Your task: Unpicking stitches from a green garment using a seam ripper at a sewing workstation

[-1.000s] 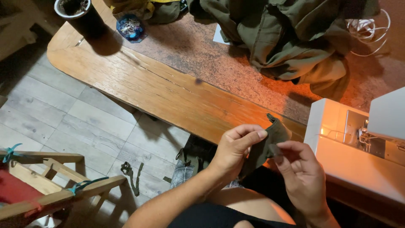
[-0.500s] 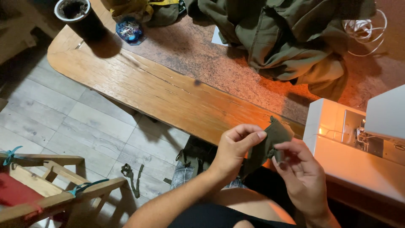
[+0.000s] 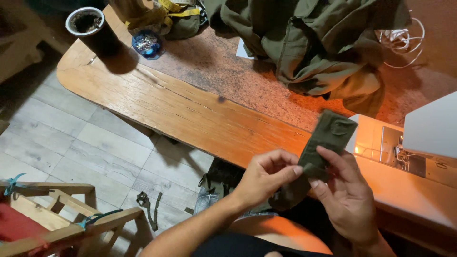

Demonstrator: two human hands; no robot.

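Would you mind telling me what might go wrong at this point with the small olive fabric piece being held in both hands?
The olive fabric piece is pinched only at its lower part by the left hand and right hand, over the lap beyond the table edge; a slip could drop it to the floor. The sewing machine stands close by, so the upper end might brush it.

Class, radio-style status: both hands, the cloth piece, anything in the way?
Left hand and right hand both pinch olive fabric strip. Strip held above wooden table edge. Nothing between the hands.
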